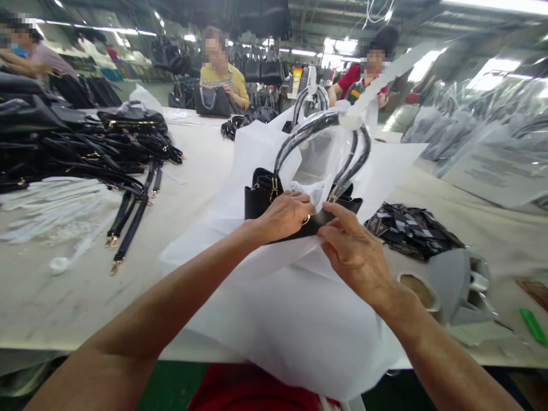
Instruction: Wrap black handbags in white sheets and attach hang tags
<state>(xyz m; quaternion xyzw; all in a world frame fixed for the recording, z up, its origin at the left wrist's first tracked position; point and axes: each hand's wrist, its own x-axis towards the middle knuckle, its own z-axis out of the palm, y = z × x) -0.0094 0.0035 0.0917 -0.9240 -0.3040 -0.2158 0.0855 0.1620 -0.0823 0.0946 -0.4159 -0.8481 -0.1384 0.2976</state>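
Note:
A black handbag (256, 204) stands upright in front of me on a large white wrapping sheet (274, 291), which spreads around it and hangs over the table's near edge. Clear film wraps its two arched handles (308, 124), and white material sticks out of its top. My left hand (287, 214) is closed at the bag's front upper edge, beside a gold ring; what its fingers hold is hidden. To the right, my right hand (353, 242) has bent fingers and thumb closed at the bag's front, by a pale translucent piece; its grip is unclear.
Black straps with gold clips (135, 228) and a heap of black bags (64, 137) lie left. On the right are black tags (411, 228), a tape dispenser (458, 285), a green object (534, 326) and wrapped bags (483, 154). Several people work across the table (192, 171).

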